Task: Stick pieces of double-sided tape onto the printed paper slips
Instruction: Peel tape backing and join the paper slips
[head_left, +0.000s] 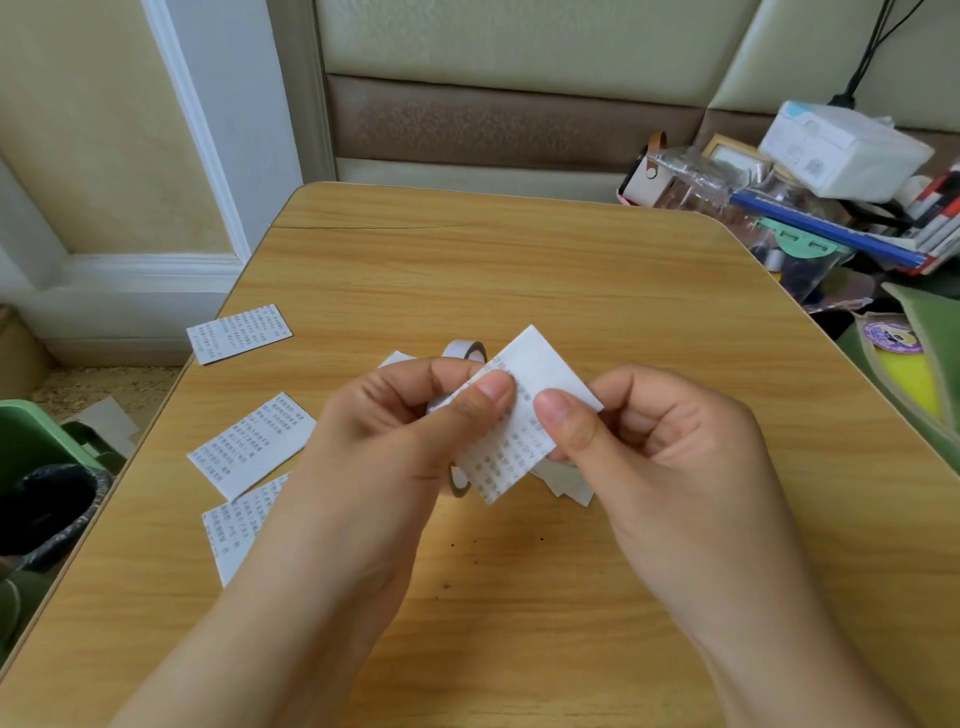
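I hold one printed paper slip (511, 447) above the middle of the wooden table (519, 270). My left hand (395, 431) pinches its upper left part between thumb and fingers. My right hand (649, 441) pinches its right edge with the thumb on top. A roll of double-sided tape (465, 352) stands on the table just behind my left hand. A second small roll (458, 483) peeks out below my left hand. Three more printed slips lie at the left: one far (239, 332), one nearer (252, 441), one partly under my left forearm (234, 535).
More white paper (569, 486) lies under my right hand. A cluttered heap of boxes, bags and books (810, 197) sits past the table's right rear corner. A green bin with a black liner (47, 488) stands by the left edge.
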